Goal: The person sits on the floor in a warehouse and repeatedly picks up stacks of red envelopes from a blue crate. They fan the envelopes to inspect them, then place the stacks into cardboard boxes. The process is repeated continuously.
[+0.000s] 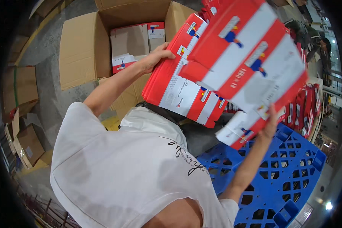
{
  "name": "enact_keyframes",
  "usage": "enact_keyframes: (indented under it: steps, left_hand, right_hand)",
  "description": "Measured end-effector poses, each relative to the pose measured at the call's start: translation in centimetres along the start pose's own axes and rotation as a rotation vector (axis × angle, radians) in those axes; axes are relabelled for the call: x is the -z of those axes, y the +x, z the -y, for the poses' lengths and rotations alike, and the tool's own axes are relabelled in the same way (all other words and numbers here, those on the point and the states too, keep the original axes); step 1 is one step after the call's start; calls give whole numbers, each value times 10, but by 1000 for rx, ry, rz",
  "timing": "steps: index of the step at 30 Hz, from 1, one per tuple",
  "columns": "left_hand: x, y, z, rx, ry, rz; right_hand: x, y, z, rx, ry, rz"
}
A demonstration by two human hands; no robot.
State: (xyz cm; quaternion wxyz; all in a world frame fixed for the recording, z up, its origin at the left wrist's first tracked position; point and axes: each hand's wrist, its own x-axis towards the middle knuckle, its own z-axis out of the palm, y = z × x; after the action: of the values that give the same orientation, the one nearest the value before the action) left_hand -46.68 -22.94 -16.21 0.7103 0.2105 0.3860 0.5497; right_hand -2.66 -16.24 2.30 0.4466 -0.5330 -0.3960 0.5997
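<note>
My left hand (158, 57) grips the upper left edge of a stack of flattened red and white cartons (178, 89), thumb on top and the other fingers mostly hidden. At the lower right edge of a second bundle of flattened red and white cartons (250, 57), my right hand (269, 123) is closed on it. That bundle is raised and tilted, and it partly covers the stack on the left. A thin band crosses its lower end. In front of me stands an open cardboard box (79, 49) with more red and white cartons (155, 31) inside.
A blue plastic pallet (292, 163) lies at the lower right. Along the right side are rows of red packages (302, 108), with another person (311, 36) beyond them. Brown boxes (21, 85) stand on the grey floor (49, 64) at the left.
</note>
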Motion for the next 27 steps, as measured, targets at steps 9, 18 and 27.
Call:
enact_keyframes:
  steps: [9,18,27]
  left_hand:
    - [0,0,-2,80,36,-50]
    - [0,4,27,143,-122,-181]
    - [56,-42,-39,107,-91,-437]
  right_hand:
    - [-57,40,-107,-300,-135,130]
    - [-57,20,-113,-81,-405,2]
    - [-191,45,-83,-80,-260,195]
